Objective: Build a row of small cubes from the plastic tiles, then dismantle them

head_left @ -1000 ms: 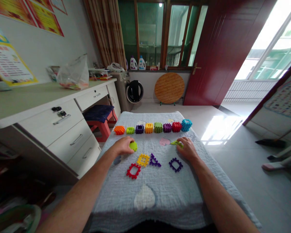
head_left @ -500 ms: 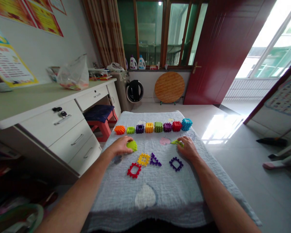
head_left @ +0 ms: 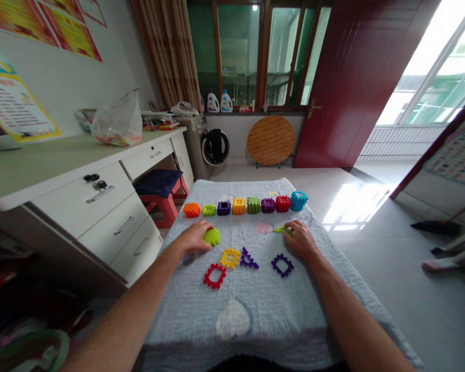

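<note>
My left hand touches the left edge of a lime-green square piece, thumb and fingers around it. In my right hand, the fingers are closed on a lime-green triangular piece. Between and below my hands lie a yellow square, a purple triangle, a red frame and a purple frame. Behind them stands a row of stacked blocks, from an orange stack at the left to a blue stack at the right.
A grey-blue cloth with heart shapes covers the table. At the left are a white desk and a stool. A round wooden board leans by the far wall, beside a red door.
The view has shifted very slightly, so the table pieces appear a little lower. Both hands stay at the same pieces.
</note>
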A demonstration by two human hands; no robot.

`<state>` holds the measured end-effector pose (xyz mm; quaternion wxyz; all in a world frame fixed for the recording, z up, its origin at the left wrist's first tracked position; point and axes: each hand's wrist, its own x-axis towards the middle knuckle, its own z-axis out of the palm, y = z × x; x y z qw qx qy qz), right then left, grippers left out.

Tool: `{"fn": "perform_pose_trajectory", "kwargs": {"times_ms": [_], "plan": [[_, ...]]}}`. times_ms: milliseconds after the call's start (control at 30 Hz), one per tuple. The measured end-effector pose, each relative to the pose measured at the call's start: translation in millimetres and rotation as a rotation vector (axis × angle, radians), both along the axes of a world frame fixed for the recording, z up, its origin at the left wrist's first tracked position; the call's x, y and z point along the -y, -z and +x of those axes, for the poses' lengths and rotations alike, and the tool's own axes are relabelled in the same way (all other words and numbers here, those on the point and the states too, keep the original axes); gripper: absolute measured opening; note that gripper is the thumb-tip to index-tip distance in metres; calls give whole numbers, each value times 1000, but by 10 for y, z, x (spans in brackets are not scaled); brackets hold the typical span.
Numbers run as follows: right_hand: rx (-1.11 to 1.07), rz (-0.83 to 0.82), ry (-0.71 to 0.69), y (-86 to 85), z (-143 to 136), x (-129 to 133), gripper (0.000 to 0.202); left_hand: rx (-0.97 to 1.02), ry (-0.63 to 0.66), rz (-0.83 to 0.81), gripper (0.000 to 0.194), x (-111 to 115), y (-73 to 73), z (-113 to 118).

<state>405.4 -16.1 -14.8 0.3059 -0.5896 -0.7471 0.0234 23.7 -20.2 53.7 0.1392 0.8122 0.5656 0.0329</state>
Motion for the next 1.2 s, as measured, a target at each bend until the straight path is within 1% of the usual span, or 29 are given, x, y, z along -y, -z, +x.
{"fn": "perform_pose_trajectory", "kwargs": {"times_ms": [100, 133, 267, 367, 467, 567, 633, 700, 900, 1033, 1200], "plan": [[-3, 3, -3, 1, 1, 1, 23, 6, -3, -32, 69, -5, -7, 18], [-3, 2, -4, 0, 1, 2, 23, 11, -5, -36, 68, -9, -5, 23], [-10, -10, -7, -5, 4, 6, 23, 22, -1, -8, 56, -26, 1, 39], [-18, -10, -10, -7, 5, 8, 23, 42, 16, 22, 54, -37, -3, 55], [-20, -9, -7, -4, 6, 8, 23, 23, 47, 1, 55, -47, 10, 68], [-21, -11, -4, -1, 8, 6, 23, -19, 60, -30, 62, -57, 40, 70], [-19, -15, -8, -3, 9, 5, 23, -37, 43, -30, 72, -64, 50, 74], [-17, -19, -10, -9, 8, 6, 23, -62, 21, -32, 76, -67, 35, 89], [-26, -13, -6, -22, 1, 13, 24, -149, 35, -48, 48, -62, -82, 180], [-28, -5, -13, -21, -3, 16, 24, -205, 39, -35, 46, -93, -96, 201], [-38, 15, -20, -7, 1, 16, 24, -246, 55, -13, 44, -126, -57, 193]]}}
